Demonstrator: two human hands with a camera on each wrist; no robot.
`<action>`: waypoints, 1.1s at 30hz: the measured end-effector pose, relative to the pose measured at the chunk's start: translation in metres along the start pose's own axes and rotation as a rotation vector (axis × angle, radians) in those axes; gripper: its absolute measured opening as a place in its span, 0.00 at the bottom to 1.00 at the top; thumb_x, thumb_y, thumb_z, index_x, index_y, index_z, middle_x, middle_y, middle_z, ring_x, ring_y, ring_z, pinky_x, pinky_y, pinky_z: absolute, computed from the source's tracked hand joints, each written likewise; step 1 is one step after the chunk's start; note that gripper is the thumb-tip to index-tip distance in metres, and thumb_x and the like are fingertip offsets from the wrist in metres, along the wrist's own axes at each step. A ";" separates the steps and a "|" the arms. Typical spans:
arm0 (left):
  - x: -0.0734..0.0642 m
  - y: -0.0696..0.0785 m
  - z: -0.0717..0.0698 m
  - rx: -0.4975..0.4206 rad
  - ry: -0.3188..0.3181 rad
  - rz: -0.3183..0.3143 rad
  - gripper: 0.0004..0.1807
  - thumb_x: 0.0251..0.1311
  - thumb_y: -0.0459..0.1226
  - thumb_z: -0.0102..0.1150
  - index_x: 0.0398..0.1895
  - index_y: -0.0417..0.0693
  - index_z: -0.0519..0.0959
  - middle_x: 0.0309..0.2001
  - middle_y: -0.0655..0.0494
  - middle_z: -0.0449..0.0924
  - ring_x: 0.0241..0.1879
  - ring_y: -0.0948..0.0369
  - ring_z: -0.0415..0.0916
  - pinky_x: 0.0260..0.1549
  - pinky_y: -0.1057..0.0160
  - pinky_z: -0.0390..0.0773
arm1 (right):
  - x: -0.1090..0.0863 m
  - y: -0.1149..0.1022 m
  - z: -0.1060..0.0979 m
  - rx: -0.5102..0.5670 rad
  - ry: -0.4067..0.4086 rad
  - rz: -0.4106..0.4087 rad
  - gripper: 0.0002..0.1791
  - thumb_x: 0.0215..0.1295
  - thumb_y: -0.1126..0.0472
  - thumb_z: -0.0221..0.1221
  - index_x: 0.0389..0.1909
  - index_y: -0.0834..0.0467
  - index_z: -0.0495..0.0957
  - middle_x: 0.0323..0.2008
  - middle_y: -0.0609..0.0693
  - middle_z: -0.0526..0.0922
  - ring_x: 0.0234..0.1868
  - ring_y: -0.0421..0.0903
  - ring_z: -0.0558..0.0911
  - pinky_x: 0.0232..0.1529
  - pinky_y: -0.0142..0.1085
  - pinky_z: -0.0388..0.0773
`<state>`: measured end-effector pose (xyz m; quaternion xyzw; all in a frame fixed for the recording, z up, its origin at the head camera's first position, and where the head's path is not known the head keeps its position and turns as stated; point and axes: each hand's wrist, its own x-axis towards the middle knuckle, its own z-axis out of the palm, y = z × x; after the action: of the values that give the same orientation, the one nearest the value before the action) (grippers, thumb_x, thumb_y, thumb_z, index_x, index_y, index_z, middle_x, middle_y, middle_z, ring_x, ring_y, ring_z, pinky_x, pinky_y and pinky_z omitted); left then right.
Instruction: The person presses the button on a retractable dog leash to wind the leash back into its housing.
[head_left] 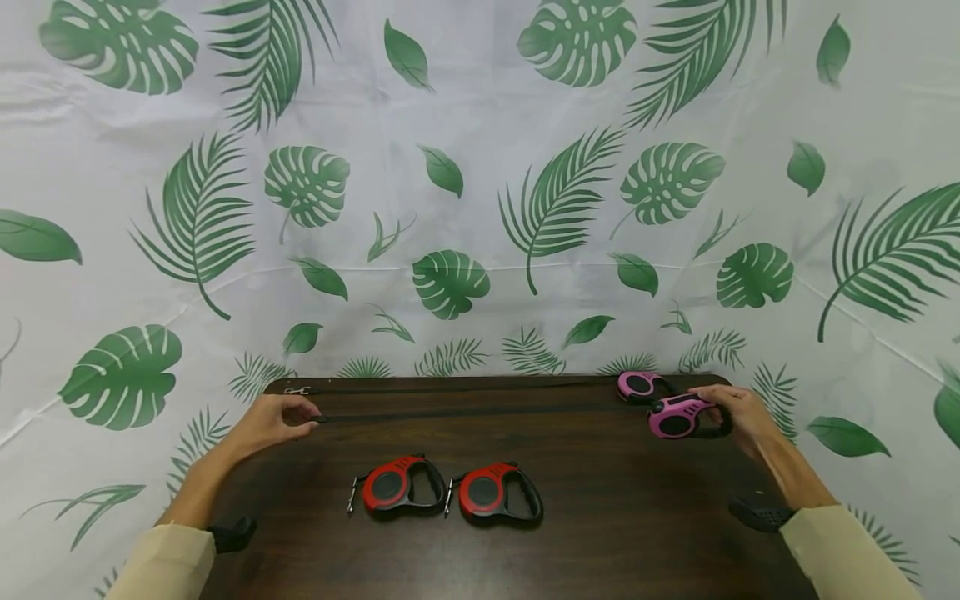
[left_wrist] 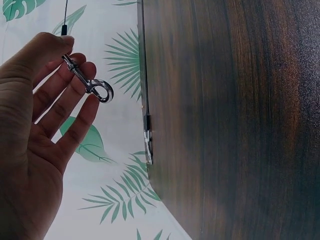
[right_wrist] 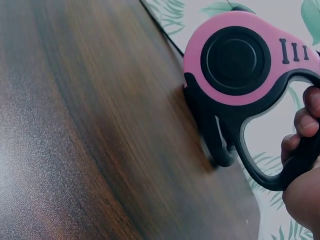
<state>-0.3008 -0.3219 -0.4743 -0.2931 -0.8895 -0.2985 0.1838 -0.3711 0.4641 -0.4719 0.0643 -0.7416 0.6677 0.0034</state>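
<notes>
Right of centre in the head view, the pink leash [head_left: 677, 421] is held up over the far part of the table [head_left: 615, 533], its cord [head_left: 480, 411] drawn out in a nearly straight line toward the left. The right grip [head_left: 742, 412] is clamped on its black handle [right_wrist: 265, 181], fingers curled through the loop. The left grip [head_left: 281, 421] pinches the other end: in the left wrist view, thumb and fingertip close at the swivel end of the metal clasp [left_wrist: 102, 90], whose hook hangs free beside the fingers.

The step seems to be stretching this cord across, alongside the second pink leash [head_left: 637, 385], which lies at the upper right of the table with its own clasp [head_left: 297, 391] at the upper left. Done well, both ends should move together, tension even, with the cord parallel to its neighbour and clear of it. The cord may spring back into the casing, so the clasp deserves a firm pinch; whether any lock is set, I cannot tell. The two red leashes [head_left: 436, 483], lower centre, sit clear of the line.
</notes>
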 end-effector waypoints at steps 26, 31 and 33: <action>0.002 0.004 0.000 0.011 0.031 0.011 0.11 0.49 0.23 0.78 0.33 0.42 0.88 0.31 0.55 0.88 0.30 0.73 0.80 0.28 0.67 0.83 | 0.005 0.003 -0.005 -0.183 -0.004 -0.003 0.15 0.80 0.51 0.60 0.55 0.53 0.89 0.32 0.44 0.79 0.37 0.45 0.76 0.38 0.38 0.74; 0.003 0.007 0.000 0.022 0.032 0.013 0.11 0.49 0.23 0.78 0.34 0.42 0.87 0.31 0.55 0.88 0.30 0.72 0.80 0.29 0.67 0.83 | 0.005 0.002 -0.002 -0.290 -0.014 0.019 0.17 0.76 0.50 0.65 0.60 0.51 0.86 0.36 0.41 0.79 0.42 0.47 0.75 0.43 0.40 0.72; 0.004 0.007 0.000 0.022 0.031 0.015 0.11 0.49 0.24 0.78 0.34 0.42 0.88 0.31 0.56 0.88 0.31 0.72 0.80 0.29 0.68 0.83 | 0.005 0.001 -0.001 -0.319 -0.015 0.035 0.18 0.75 0.49 0.66 0.61 0.49 0.86 0.39 0.40 0.80 0.44 0.47 0.74 0.44 0.40 0.72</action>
<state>-0.2990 -0.3161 -0.4691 -0.2931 -0.8876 -0.2920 0.2027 -0.3760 0.4647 -0.4722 0.0550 -0.8393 0.5409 -0.0035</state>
